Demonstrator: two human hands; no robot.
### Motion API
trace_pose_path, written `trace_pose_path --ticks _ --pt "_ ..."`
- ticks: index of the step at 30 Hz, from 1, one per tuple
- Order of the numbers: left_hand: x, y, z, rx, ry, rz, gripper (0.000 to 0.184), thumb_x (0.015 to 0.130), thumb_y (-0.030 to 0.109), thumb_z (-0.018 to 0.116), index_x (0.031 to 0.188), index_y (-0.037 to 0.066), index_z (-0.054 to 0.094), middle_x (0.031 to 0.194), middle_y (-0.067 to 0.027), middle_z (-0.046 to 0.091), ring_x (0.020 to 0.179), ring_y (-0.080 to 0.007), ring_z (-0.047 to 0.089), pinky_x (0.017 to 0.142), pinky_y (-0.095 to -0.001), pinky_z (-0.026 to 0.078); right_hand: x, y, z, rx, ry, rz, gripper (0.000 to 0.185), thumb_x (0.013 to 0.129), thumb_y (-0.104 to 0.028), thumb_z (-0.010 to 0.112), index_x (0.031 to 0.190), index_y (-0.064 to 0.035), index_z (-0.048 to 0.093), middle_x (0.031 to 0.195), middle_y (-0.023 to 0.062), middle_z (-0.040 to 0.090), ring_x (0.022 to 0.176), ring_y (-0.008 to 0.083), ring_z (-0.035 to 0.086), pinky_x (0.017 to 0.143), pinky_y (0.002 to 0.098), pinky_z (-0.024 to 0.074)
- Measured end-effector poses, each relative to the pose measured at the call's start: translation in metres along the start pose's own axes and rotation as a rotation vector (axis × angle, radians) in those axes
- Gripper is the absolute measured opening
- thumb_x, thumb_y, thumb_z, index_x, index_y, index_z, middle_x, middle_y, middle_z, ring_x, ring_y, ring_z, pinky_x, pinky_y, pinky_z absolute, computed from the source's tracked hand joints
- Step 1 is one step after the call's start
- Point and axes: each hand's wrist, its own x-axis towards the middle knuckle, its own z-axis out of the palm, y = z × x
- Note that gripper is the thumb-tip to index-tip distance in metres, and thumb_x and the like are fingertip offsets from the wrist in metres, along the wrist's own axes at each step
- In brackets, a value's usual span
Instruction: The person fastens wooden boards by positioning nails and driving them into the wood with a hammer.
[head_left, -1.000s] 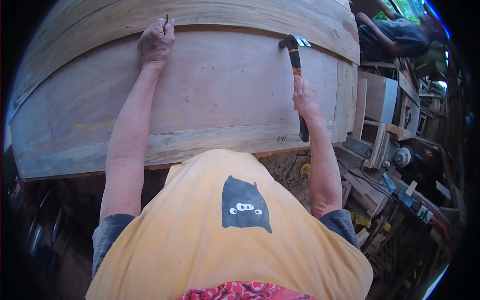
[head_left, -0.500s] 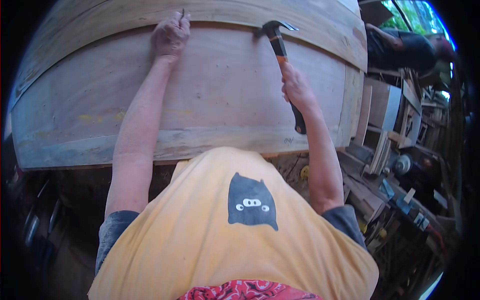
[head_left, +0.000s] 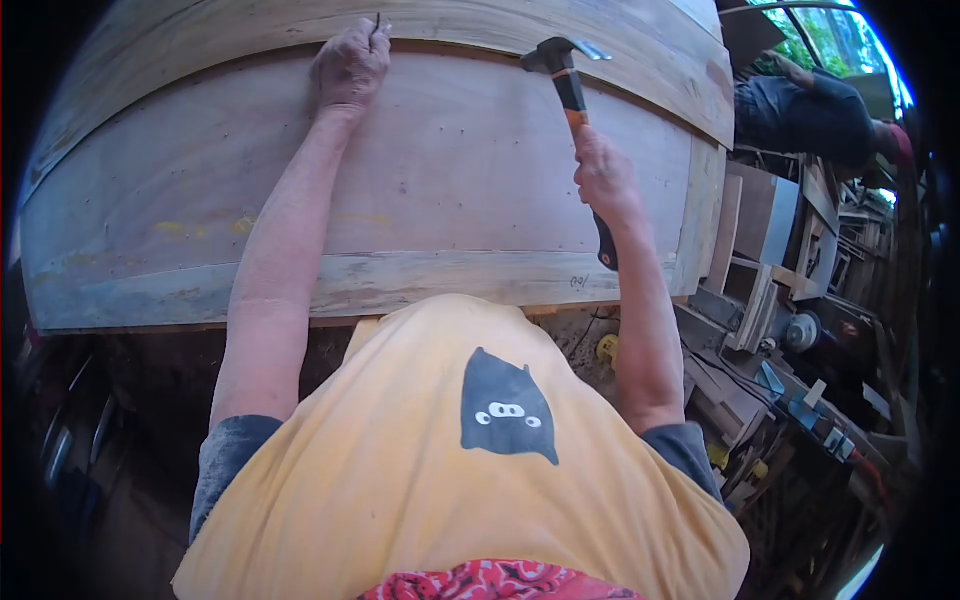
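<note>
My left hand (head_left: 352, 68) rests at the far side of the wooden panel (head_left: 480, 165), closed around a thin dark metal rod (head_left: 377, 20), like a nail or punch. Only its upper end shows above the fingers. My right hand (head_left: 606, 180) grips a claw hammer (head_left: 567, 92) by its black and orange handle. The hammer's head is up to the right of my left hand, over the seam where a long pale board (head_left: 450, 25) meets the panel. Small dark nail marks dot the panel's surface.
Wood offcuts and boards (head_left: 752, 215) are stacked at the right, with a grinder-like tool (head_left: 801, 331) among them. Another person in dark clothes (head_left: 815, 115) is beyond the panel's right end. A yellow round object (head_left: 607, 348) lies below the panel's near edge.
My left hand has shifted slightly right along the seam with the rod. The hammer has also moved a little to the right. The other person's arm and body have shifted.
</note>
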Motion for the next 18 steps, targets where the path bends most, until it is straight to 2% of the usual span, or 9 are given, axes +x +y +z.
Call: trace_pose_path --ticks 1,4,6,9,15,18 --pt "-0.009 0.001 0.002 0.011 -0.010 0.010 0.037 0.096 0.047 0.063 0.081 0.012 0.062 0.076 -0.0142 0.070 0.076 -0.0386 0.069 0.067 -0.0492 0.051 -0.005 -0.001 0.003 0.008 0.024 -0.062 0.058 0.106 -0.058 0.043 0.091 -0.0043 0.058 0.063 0.0049 0.056 0.052 0.0148 0.056 0.051 0.0345 0.0474" --pt "-0.010 -0.004 0.008 -0.004 -0.006 0.066 0.024 0.098 0.028 0.060 0.082 0.009 0.060 0.076 -0.0183 0.067 0.074 -0.0388 0.067 0.067 -0.0496 0.052 0.003 0.011 0.005 -0.028 0.121 -0.219 0.060 0.106 -0.059 0.041 0.090 -0.0042 0.059 0.062 0.0054 0.056 0.052 0.0154 0.057 0.052 0.0349 0.0481" --pt "-0.007 -0.011 0.013 0.000 0.015 0.061 0.024 0.097 0.027 0.061 0.080 0.009 0.059 0.075 -0.0178 0.066 0.073 -0.0385 0.066 0.066 -0.0492 0.052 0.016 0.039 0.024 -0.101 0.174 -0.281 0.060 0.106 -0.059 0.041 0.089 -0.0043 0.059 0.061 0.0060 0.056 0.052 0.0167 0.058 0.052 0.0356 0.0484" --pt "-0.010 -0.004 0.013 -0.031 0.016 0.060 0.025 0.096 0.026 0.062 0.079 0.009 0.058 0.074 -0.0179 0.065 0.073 -0.0384 0.066 0.066 -0.0489 0.052 -0.003 0.047 0.035 -0.305 0.114 -0.105 0.054 0.107 -0.049 0.041 0.094 -0.0016 0.064 0.085 0.0281 0.066 0.087 0.0508 0.063 0.077 0.0566 0.0482" --pt "-0.008 -0.004 0.012 -0.040 0.029 0.045 0.025 0.096 0.026 0.062 0.078 0.009 0.058 0.072 -0.0186 0.065 0.071 -0.0393 0.067 0.065 -0.0499 0.052 -0.072 0.077 0.046 -0.047 -0.015 0.017 0.052 0.108 -0.047 0.042 0.097 -0.0001 0.062 0.083 0.0287 0.065 0.084 0.0545 0.060 0.073 0.0567 0.0476" --pt "-0.008 -0.007 0.011 -0.028 0.022 0.047 0.025 0.097 0.026 0.062 0.079 0.009 0.059 0.073 -0.0190 0.066 0.071 -0.0398 0.067 0.066 -0.0504 0.052 -0.110 0.111 0.067 -0.024 0.043 0.013 0.054 0.107 -0.050 0.044 0.095 -0.0001 0.061 0.073 0.0224 0.063 0.071 0.0454 0.063 0.065 0.0519 0.0475"
